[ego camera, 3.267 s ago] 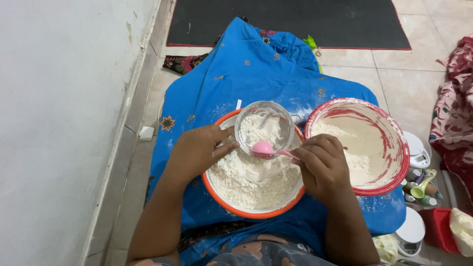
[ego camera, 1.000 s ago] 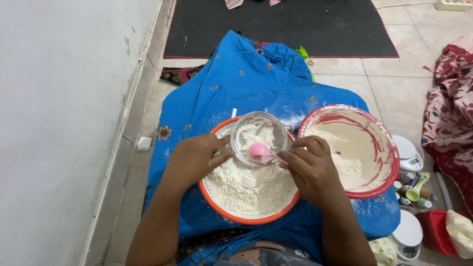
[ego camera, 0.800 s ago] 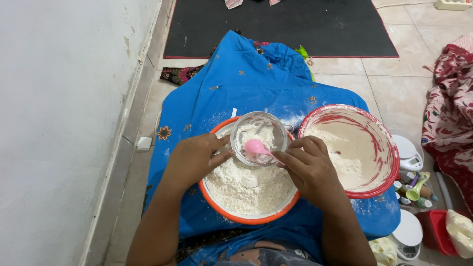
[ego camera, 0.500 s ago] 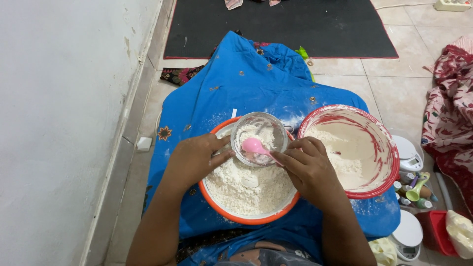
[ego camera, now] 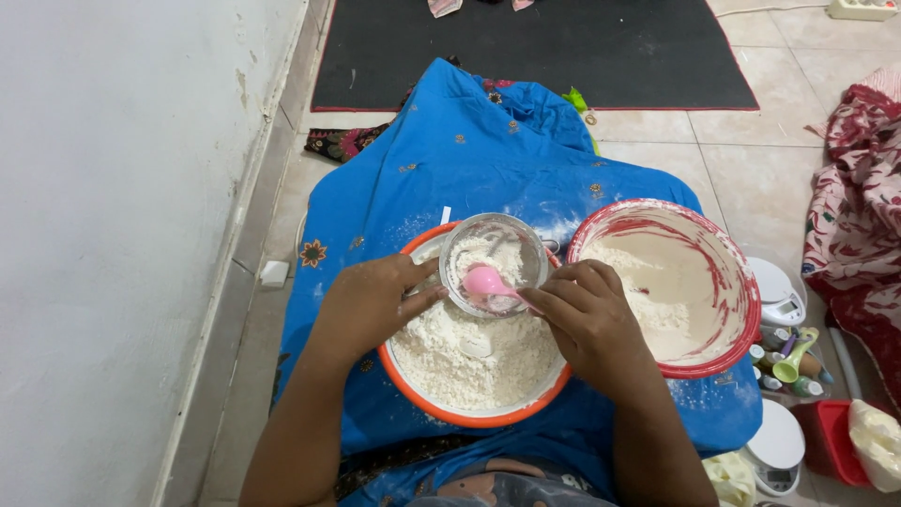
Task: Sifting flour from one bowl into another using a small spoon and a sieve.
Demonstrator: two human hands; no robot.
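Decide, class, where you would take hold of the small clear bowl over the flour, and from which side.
Grip the small clear bowl by its rim on its left side, as the left hand does. Its smooth round wall has no handle, and the right hand works the pink spoon in from the right.

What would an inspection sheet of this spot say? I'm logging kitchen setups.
Surface: blue cloth on a tiled floor, dusted with flour.
Job's things: clear bowl held over the orange bowl of flour; pink spoon inside the clear bowl.
Clutter: red bowl, scales, small bottles.
Hands: left hand steadies the clear bowl; right hand holds the spoon.
Cables: nothing seen.
Surroundings: white wall, black mat.
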